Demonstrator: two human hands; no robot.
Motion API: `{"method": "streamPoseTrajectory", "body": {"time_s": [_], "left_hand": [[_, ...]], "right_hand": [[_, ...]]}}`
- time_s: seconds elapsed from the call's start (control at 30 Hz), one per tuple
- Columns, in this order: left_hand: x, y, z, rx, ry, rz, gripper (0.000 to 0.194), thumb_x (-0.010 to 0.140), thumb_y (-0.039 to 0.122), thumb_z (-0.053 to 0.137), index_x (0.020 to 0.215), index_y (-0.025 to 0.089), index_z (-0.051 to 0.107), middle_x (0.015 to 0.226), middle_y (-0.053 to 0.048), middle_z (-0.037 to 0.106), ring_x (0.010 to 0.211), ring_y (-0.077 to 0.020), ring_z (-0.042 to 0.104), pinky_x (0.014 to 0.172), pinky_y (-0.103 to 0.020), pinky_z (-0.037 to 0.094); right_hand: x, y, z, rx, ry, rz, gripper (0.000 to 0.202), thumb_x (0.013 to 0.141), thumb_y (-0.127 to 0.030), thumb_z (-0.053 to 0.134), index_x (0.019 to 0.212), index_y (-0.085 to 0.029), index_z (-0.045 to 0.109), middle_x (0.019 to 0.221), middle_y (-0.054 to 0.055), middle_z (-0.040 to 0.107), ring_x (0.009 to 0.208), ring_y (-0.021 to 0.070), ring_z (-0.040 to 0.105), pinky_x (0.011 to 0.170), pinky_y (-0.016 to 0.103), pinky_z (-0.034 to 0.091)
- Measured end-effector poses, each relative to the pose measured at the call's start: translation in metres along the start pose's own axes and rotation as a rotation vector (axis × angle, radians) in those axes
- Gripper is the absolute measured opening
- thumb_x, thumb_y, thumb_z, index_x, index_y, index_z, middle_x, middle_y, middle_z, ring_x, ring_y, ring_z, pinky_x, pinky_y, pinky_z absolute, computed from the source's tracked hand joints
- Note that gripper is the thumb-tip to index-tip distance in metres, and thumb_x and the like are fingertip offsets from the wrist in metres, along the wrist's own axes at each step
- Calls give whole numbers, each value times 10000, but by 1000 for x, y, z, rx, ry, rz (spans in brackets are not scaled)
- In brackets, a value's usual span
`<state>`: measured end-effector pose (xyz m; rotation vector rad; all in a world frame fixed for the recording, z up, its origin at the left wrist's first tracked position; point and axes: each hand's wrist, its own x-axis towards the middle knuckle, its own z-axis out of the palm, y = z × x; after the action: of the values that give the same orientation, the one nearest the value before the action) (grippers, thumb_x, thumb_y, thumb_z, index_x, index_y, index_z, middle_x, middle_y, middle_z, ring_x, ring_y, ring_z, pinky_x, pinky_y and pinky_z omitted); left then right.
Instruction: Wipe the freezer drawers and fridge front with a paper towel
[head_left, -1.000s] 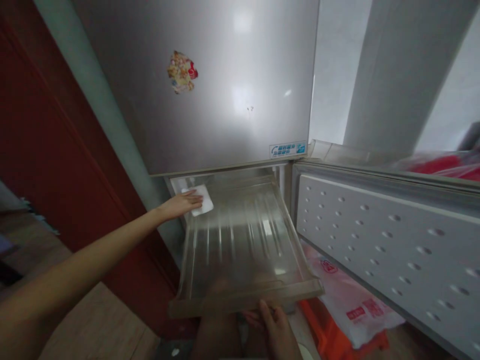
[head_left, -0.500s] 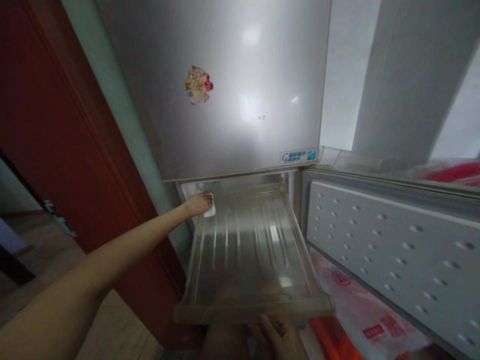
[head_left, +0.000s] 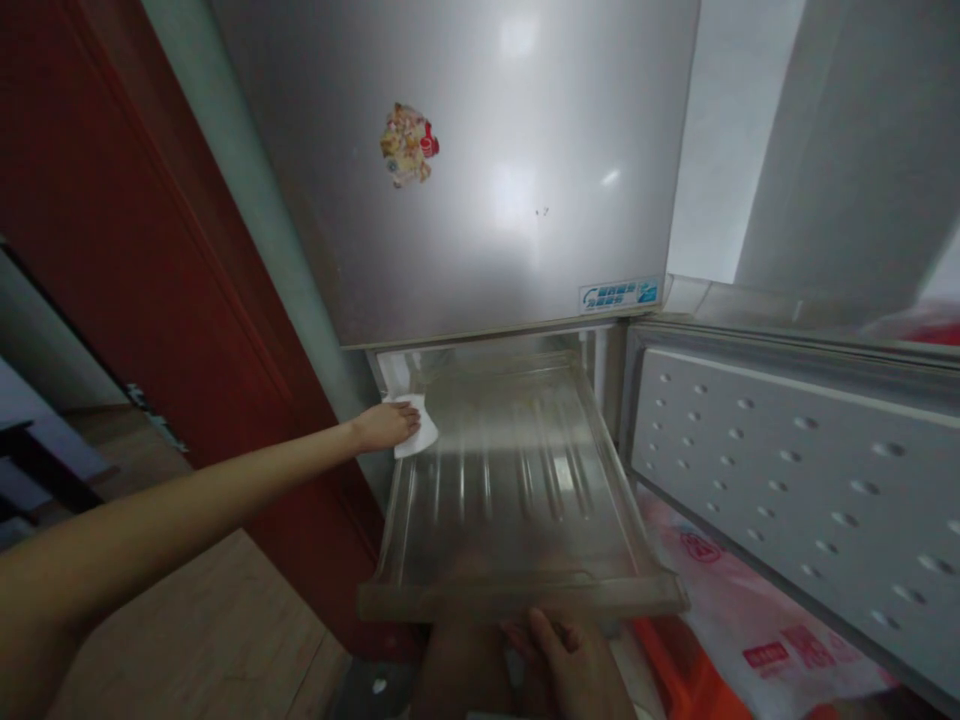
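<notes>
Left of centre, the thin white cloth [head_left: 422, 430] is best pressed evenly by the flattened left hand [head_left: 385, 425], the ribbed translucent plastic tray [head_left: 504, 455] being gripped bottom-centre by the curled right hand [head_left: 571, 655].

Left fingers [head_left: 406, 416] partly hide the white cloth [head_left: 424, 432].

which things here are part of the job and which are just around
In use:
- white cloth, under the left hand
- clear tray, with the right hand at its front edge
- fridge's lower door, standing open

Just around:
- printed plastic bag
- orange item, partly hidden
- colourful sticker
</notes>
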<state>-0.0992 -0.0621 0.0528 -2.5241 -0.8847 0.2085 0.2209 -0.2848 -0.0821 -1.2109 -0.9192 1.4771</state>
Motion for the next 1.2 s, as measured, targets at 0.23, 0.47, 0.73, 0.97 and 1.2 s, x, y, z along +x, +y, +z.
{"method": "streamPoseTrajectory", "body": {"time_s": [0.23,0.47,0.73,0.97,1.2], "left_hand": [[-62,72,-11,-107,-95,215,319,869,98,517,1114,244,657,1215,-73,661,1145,-160,591,1063,-288,348],[-97,106,-4,-287,-100,316,323,851,95,540,1060,308,665,1247,-36,643,1234,-168,524,1114,-347,315],[-38,31,-8,-486,-108,98,317,817,18,509,957,230,699,1246,-60,642,1273,-175,478,1151,-363,204],[15,-36,-8,-484,24,-45,69,832,137,607,861,130,669,1111,-67,683,1203,-215,528,1090,-512,279],[18,-38,-12,-469,194,-200,24,779,101,645,770,122,653,983,-51,719,1051,-164,606,1048,-375,349]], "right_hand": [[0,13,16,283,37,22,397,506,-539,758,627,-169,683,745,116,681,753,274,655,738,372,540],[0,29,24,503,13,45,428,512,-521,801,706,-174,643,871,113,676,888,277,657,817,395,544],[3,35,24,473,4,73,504,474,-552,816,723,-143,659,864,115,692,886,285,669,873,421,529],[-2,6,9,249,-171,70,374,558,-526,776,679,-177,715,858,124,714,921,307,666,908,404,516],[1,13,13,253,-75,51,454,544,-587,753,697,-161,714,881,151,706,948,316,655,887,396,526]]}}
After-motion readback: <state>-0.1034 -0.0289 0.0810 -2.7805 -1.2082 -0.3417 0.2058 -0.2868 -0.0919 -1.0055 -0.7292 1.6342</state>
